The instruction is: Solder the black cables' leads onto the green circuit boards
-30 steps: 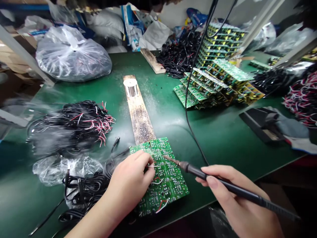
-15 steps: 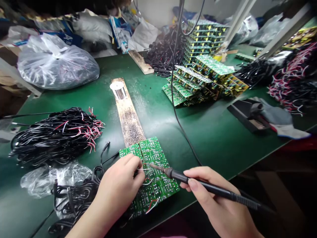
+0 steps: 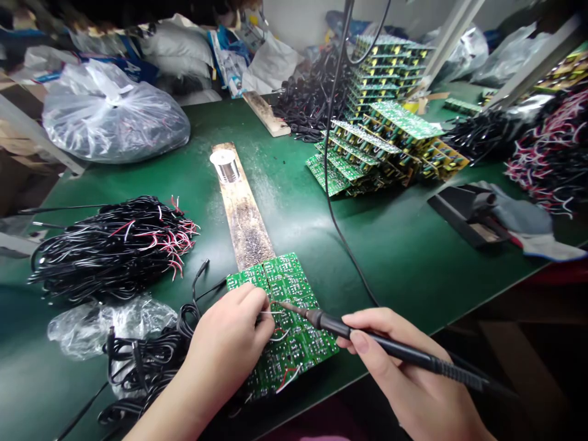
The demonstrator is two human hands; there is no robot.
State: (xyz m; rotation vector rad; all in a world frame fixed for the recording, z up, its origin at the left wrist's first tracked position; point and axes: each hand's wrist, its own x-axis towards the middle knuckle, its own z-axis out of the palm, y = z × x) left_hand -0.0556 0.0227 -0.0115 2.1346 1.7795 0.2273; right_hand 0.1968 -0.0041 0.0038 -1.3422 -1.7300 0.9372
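A green circuit board panel [image 3: 316, 344] lies at the table's near edge, with red and white wire ends attached in its lower part. My left hand [image 3: 234, 337] is closed in a pinch over the panel's left side, and a thin white wire [image 3: 275, 313] sticks out from its fingertips. In my right hand [image 3: 395, 361] is a black soldering iron [image 3: 367, 335], held like a pen. The iron's tip meets the board just beside my left fingertips; whether it touches a wire there I cannot tell.
A solder spool [image 3: 225, 166] stands on a scorched wooden strip [image 3: 250, 223] behind the panel. Bundled black cables [image 3: 110, 248] lie left, with coiled cables [image 3: 147, 361] nearer. Stacked circuit boards [image 3: 367, 150] rise at the back right. A hanging black cord [image 3: 337, 226] crosses the table.
The whole view has shifted slightly to the right. The iron's tip has moved a little closer to my left fingertips; both hands keep their grip.
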